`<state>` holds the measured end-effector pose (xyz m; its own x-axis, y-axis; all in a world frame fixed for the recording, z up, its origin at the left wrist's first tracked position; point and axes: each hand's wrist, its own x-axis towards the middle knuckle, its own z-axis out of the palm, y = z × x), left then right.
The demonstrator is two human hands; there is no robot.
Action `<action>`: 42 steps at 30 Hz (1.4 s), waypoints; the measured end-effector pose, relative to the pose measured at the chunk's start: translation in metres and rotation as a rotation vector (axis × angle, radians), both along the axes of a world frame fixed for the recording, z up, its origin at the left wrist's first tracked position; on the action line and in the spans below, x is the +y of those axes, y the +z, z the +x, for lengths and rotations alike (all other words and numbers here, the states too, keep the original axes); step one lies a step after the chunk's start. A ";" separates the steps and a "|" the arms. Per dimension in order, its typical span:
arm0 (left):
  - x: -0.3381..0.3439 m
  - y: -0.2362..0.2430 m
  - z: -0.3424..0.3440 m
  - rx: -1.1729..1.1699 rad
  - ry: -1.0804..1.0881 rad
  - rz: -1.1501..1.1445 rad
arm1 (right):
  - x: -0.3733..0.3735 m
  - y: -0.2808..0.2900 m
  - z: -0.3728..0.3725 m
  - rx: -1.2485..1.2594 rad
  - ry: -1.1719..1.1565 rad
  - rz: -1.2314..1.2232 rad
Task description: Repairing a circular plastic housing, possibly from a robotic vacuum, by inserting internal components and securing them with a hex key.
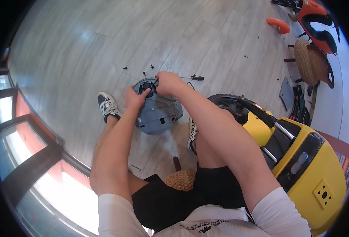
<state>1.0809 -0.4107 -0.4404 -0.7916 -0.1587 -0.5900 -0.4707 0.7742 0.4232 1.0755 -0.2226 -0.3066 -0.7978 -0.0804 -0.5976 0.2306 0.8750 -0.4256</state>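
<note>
A grey plastic housing (158, 112) was found on the wood floor (83, 47) between the feet. It was gripped at its edge by the left hand (136, 98), while the right hand (167, 83) was closed on its top. Loose black screws (143, 73) and a screwdriver (196, 78) were noted just beyond.

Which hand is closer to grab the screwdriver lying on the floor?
Probably the right hand. It rests on the top edge of the grey plastic part, with the screwdriver just to its right on the floor. The left hand grips the part's other side, farther away.
</note>
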 end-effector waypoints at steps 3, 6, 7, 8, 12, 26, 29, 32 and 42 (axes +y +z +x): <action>0.008 0.000 0.005 -0.033 0.013 -0.079 | 0.006 -0.010 0.000 -0.057 -0.047 -0.006; 0.017 0.005 0.001 -0.048 0.060 -0.168 | 0.011 -0.019 -0.004 -0.087 -0.089 0.012; 0.020 0.008 0.001 -0.062 0.079 -0.181 | 0.014 -0.021 -0.004 -0.085 -0.086 0.017; 0.018 0.009 0.004 -0.079 0.098 -0.201 | 0.013 -0.023 -0.001 -0.068 -0.101 0.021; 0.018 0.008 0.004 -0.014 0.136 -0.236 | 0.012 -0.030 0.006 -0.124 -0.115 0.093; -0.003 0.012 0.040 -0.142 0.070 -0.038 | 0.026 -0.118 0.029 -0.449 -0.054 0.274; -0.030 0.007 0.058 -0.097 0.038 -0.065 | 0.009 -0.121 0.020 -0.456 0.035 0.244; -0.052 -0.045 0.073 -0.133 0.295 0.209 | 0.014 -0.133 0.006 -0.504 0.143 0.170; -0.029 -0.017 0.119 -0.291 0.979 0.883 | 0.003 -0.102 0.008 -0.412 -0.061 0.166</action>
<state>1.2001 -0.4400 -0.4571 -0.4027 -0.0647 -0.9130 -0.8254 -0.4055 0.3928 1.0837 -0.2196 -0.4087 -0.4909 0.0827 -0.8673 0.4045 0.9033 -0.1428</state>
